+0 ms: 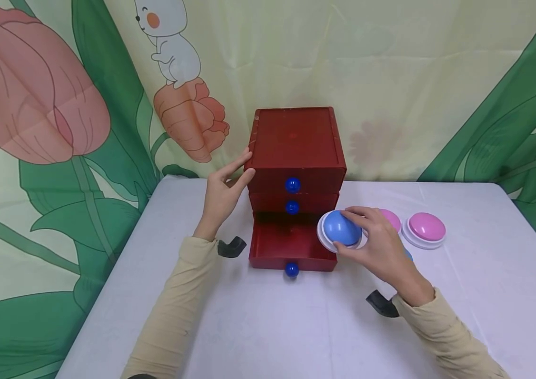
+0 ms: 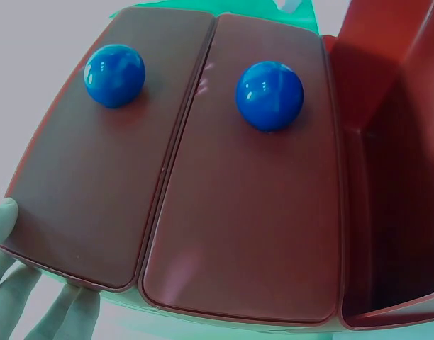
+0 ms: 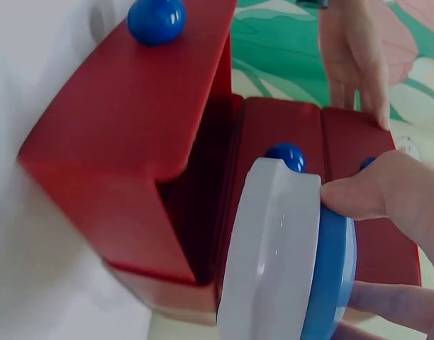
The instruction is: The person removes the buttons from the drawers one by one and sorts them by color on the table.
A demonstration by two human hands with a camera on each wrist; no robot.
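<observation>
A red cabinet (image 1: 293, 138) of three drawers with round blue knobs stands at the back of the table. Its bottom drawer (image 1: 273, 255) is pulled out, and the visible part of its floor is bare. My left hand (image 1: 220, 197) touches the cabinet's upper left side with fairly straight fingers; in the left wrist view its fingers (image 2: 11, 301) lie along the edge. Between thumb and fingers, my right hand (image 1: 381, 245) holds a domed blue push button (image 1: 341, 227) with a white base. That button is over the drawer's right edge, tilted, its base turned towards the drawer (image 3: 125, 120).
Right of the cabinet a pink push button (image 1: 424, 229) with a white base sits on the white-covered table (image 1: 268, 326). A second pink one (image 1: 391, 218) and a sliver of something blue (image 1: 408, 255) are partly hidden by my right hand. A printed curtain (image 1: 391, 79) hangs behind.
</observation>
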